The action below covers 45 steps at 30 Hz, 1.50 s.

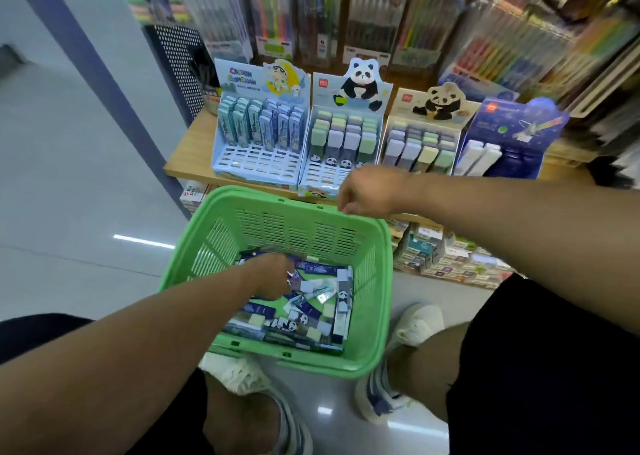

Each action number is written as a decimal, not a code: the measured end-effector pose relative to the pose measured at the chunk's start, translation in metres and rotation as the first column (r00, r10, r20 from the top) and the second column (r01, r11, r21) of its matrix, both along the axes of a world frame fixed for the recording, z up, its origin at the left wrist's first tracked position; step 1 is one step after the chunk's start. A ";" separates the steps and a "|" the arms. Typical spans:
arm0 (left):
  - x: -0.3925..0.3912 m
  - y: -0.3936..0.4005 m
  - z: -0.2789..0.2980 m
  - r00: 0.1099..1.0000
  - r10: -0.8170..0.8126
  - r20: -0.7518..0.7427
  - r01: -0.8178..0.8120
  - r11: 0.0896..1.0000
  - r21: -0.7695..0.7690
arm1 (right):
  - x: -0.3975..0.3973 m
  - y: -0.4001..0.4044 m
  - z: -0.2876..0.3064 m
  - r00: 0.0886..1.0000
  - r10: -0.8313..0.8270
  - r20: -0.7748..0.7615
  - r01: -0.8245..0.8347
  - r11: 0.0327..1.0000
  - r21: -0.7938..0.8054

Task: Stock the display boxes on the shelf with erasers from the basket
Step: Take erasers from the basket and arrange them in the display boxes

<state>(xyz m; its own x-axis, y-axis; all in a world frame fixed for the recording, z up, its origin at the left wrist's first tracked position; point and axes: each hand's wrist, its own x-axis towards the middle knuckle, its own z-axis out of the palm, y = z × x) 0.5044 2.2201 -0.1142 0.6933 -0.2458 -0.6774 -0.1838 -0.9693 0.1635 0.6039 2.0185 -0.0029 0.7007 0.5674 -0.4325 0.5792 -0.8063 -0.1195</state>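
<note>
A green plastic basket stands on the floor between my feet, with several loose erasers in its bottom. My left hand reaches down into the pile, its fingers curled round a small eraser. My right hand hovers over the basket's far rim, fingers hanging loosely and holding nothing. On the wooden shelf stand several display boxes: a light blue cartoon box, a panda box, a second panda box and a dark blue space box. The front slots of the first two boxes hold nothing.
Packs of pens hang on the wall behind the boxes. A black perforated holder stands at the shelf's left end. More boxed stationery fills the lower shelf right of the basket. Grey floor lies to the left.
</note>
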 end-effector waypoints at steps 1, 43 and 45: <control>-0.006 0.009 -0.010 0.998 -0.031 -0.046 0.033 0.998 0.045 | -0.008 0.010 -0.015 0.998 0.057 -0.016 -0.058 0.996 -0.072; -0.034 0.031 -0.134 0.881 0.230 -0.413 -0.202 0.973 0.112 | -0.115 0.071 -0.287 0.918 -0.083 -0.387 0.043 0.993 -0.110; -0.033 0.030 -0.129 0.882 0.242 -0.404 -0.219 0.970 0.105 | -0.112 0.067 -0.281 0.901 -0.156 -0.406 0.135 0.988 -0.080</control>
